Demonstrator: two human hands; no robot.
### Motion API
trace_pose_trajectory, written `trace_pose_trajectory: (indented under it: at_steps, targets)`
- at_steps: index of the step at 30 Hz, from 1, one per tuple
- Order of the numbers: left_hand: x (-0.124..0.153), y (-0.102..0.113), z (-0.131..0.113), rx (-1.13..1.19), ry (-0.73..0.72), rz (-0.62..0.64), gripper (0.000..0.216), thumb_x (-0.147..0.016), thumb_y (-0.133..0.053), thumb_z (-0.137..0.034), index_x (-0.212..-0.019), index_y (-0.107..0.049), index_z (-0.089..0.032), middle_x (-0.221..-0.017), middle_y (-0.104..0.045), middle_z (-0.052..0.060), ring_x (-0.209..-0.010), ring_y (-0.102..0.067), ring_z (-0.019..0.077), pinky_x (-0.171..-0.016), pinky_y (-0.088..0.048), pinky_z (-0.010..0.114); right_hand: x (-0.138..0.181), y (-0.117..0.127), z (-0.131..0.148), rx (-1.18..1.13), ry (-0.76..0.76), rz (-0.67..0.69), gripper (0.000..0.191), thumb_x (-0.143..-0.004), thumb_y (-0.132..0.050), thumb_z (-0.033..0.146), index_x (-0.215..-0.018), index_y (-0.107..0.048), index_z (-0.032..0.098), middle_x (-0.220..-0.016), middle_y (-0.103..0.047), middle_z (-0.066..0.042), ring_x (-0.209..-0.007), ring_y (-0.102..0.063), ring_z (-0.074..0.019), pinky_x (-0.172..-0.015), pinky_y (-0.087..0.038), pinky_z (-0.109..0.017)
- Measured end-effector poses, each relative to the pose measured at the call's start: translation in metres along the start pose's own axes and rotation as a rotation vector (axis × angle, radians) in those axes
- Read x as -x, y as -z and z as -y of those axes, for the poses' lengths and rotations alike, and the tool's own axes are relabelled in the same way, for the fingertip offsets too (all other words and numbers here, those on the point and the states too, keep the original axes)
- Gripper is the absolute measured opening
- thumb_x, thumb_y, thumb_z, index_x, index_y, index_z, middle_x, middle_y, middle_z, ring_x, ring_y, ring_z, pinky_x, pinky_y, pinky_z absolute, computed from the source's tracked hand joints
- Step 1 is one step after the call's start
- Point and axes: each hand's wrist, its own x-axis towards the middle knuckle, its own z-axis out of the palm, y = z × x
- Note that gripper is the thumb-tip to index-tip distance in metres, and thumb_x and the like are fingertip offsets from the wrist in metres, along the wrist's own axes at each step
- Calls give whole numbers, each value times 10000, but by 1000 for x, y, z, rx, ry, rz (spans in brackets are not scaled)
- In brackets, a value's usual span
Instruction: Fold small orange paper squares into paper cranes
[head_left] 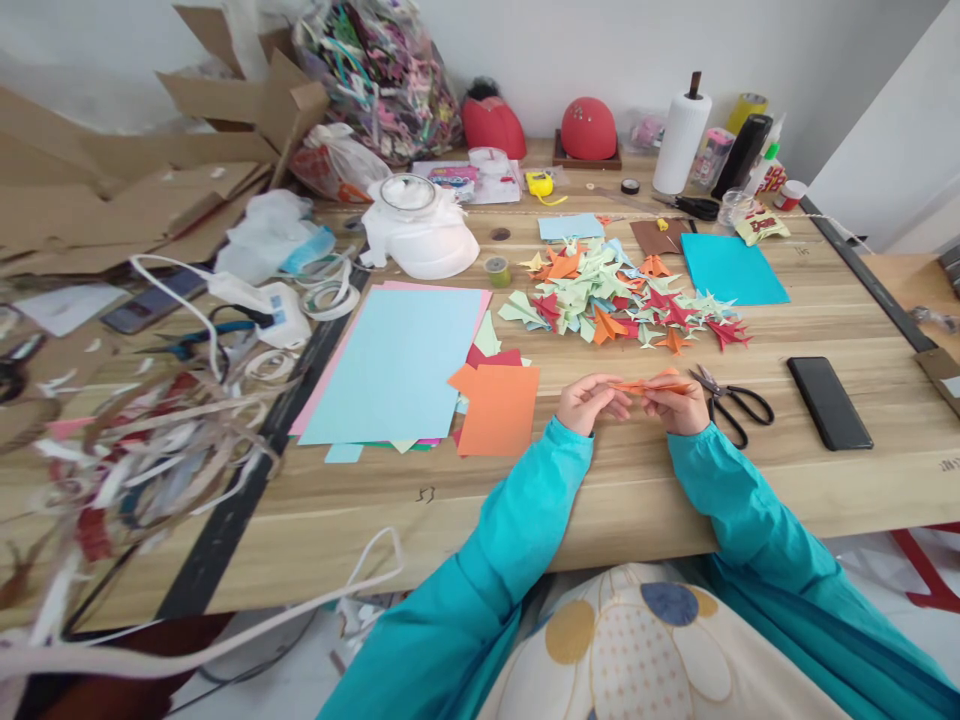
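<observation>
Between my two hands, just above the table, is a folded piece of orange paper (637, 387). My left hand (591, 402) pinches its left end with fingers closed. At the other end, my right hand (677, 402) grips the paper between thumb and fingers. Black-handled scissors (731, 402) lie right beside my right hand. Left of my left hand rests a flat orange sheet (501, 410) over red scraps. Beyond my hands spreads a heap of folded paper pieces (600, 290) in pale green, orange, red and blue.
A stack of large sheets, light blue on top (397, 360), lies to the left. A black phone (829, 402) is at the right. Farther back are a turquoise sheet (735, 268), a green thread spool (496, 270) and a white paper roll (681, 142). Tangled strips (157, 450) cover the left side.
</observation>
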Motion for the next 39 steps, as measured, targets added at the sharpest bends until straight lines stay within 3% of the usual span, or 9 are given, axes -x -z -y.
trace_pose_trajectory:
  at_steps: [17, 28, 39]
  targets:
    - [-1, -1, 6, -66, -85, -74, 262, -638, -718, -318, -795, -692, -110, -671, -701, 80, -501, -640, 174, -548, -537, 328, 1, -5, 1, -23, 15, 0, 123, -526, -725, 133, -628, -733, 203, -562, -648, -5, -433, -579, -120, -355, -420, -210]
    - [1, -1, 1, -14, -13, -67, 187, -641, -684, -258, -758, -667, -112, -662, -706, 73, -520, -652, 189, -551, -527, 316, 1, -10, 4, -30, -30, -18, 113, -504, -726, 137, -597, -725, 201, -547, -648, -10, -439, -579, -127, -350, -413, -211]
    - [1, -1, 2, -35, -16, -27, 306, -630, -722, -335, -806, -597, -119, -656, -700, 68, -503, -645, 179, -539, -521, 301, 0, -2, -1, -36, -39, -16, 124, -522, -722, 154, -637, -727, 202, -564, -656, -6, -467, -594, -136, -365, -419, -219]
